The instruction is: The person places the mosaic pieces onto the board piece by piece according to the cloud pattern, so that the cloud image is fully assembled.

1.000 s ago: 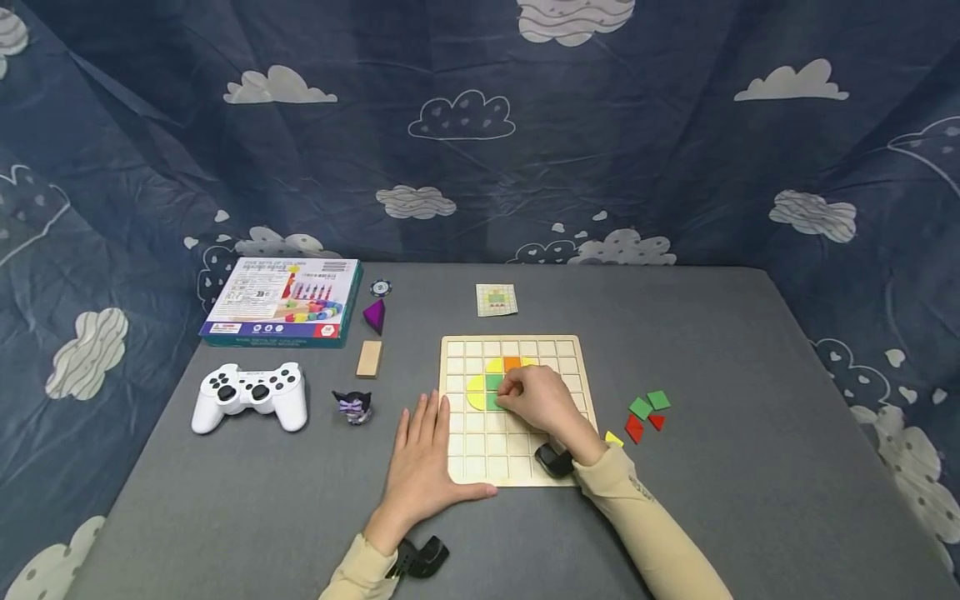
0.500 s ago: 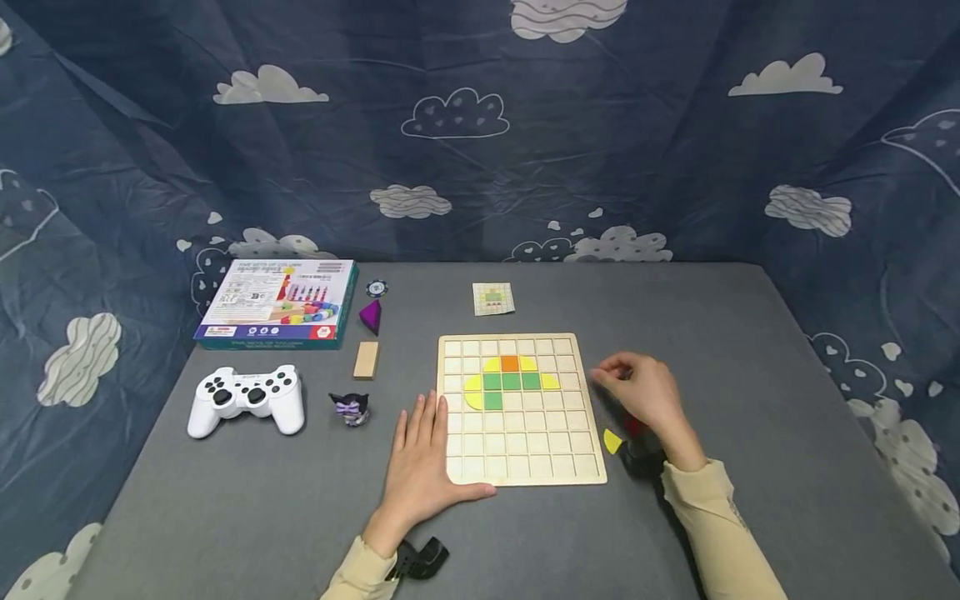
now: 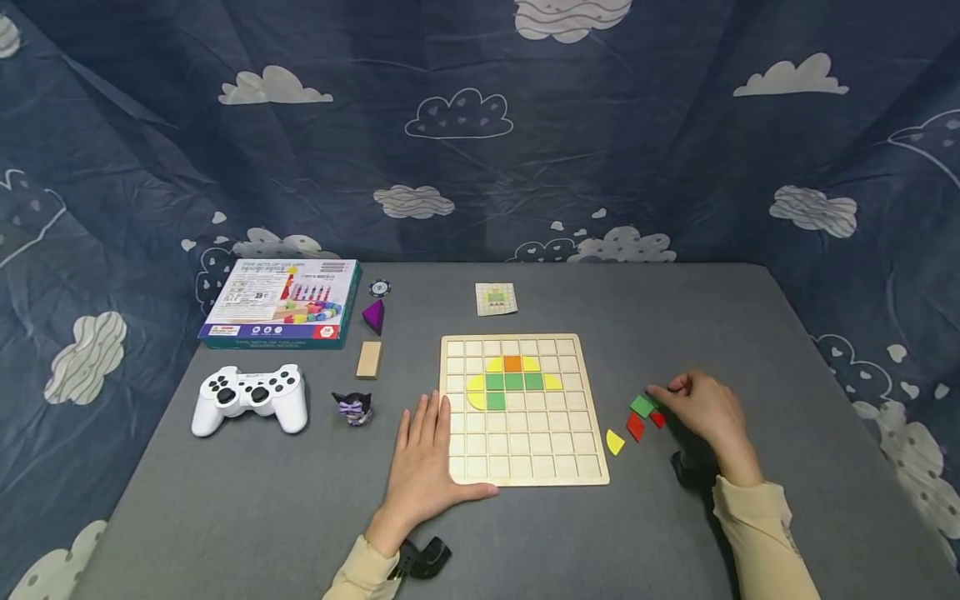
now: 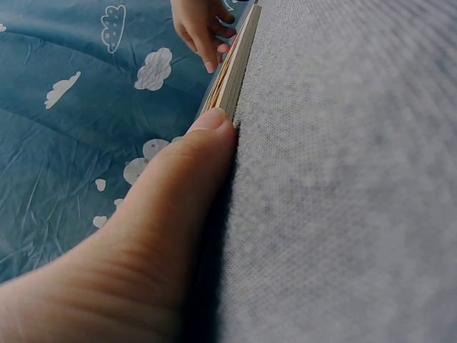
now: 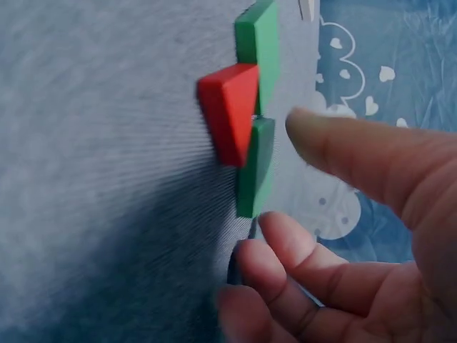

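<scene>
My left hand [image 3: 420,462] lies flat at the left edge of the wooden grid board [image 3: 528,450], fingers straight and thumb [image 4: 171,186] along its front edge. On the board sit yellow rounded tiles [image 3: 476,392], an orange square tile [image 3: 512,364] and several green square tiles [image 3: 496,401]. To the right of the board, my right hand [image 3: 705,410] reaches over a green tile [image 5: 257,168], thumb and fingers parted on either side of it. Close by lie another green tile [image 3: 641,406], a red tile [image 3: 635,427], a red triangle [image 5: 230,114] and a yellow tile [image 3: 615,442].
A small pattern card [image 3: 497,300] lies behind the board. Along the left stand a game box [image 3: 281,302], a white game controller [image 3: 250,396], a poker chip [image 3: 380,287], a purple pyramid [image 3: 373,317], a wooden block [image 3: 369,360] and a small figurine [image 3: 352,408].
My right hand has left the board and moved right to the loose tiles. Green squares and a yellow tile on the board, previously covered by it, now show. The left hand stays put.
</scene>
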The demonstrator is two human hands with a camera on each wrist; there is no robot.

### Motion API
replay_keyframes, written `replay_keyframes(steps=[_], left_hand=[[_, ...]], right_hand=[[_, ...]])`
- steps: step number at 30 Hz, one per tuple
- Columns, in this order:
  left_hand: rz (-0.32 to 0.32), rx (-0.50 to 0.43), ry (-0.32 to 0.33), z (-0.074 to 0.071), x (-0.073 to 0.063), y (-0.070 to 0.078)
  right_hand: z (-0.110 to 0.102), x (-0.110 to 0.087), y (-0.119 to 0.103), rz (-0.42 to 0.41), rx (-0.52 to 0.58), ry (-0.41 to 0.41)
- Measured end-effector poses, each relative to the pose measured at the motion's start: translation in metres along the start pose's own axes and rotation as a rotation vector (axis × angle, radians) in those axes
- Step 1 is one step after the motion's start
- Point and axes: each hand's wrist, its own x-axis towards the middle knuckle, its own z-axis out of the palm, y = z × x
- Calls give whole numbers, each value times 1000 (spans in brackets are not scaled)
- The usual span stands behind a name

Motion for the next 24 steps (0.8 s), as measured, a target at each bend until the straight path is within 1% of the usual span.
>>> replay_keyframes(steps=[3, 8, 13, 18, 21, 22, 24], left_hand=[[-1, -3, -4, 0, 0, 0], [-4, -7, -9, 1, 0, -1], [-2, -5, -3, 2, 0, -1], [-4, -12, -10, 2, 0, -1], [-7, -10, -10, 2, 0, -1], [-7, -9, -7, 1, 0, -1], [-8, -6, -4, 1, 0, -1]], right_hand=[[1, -1, 2, 22, -5, -30], [3, -1, 2, 43, 23, -25], [5, -1, 3, 40, 70, -8], [2, -4, 4, 20, 116, 3], [1, -5, 3, -8, 115, 41], [3, -4, 4, -18, 117, 64], [13, 2, 10, -54, 94, 133]])
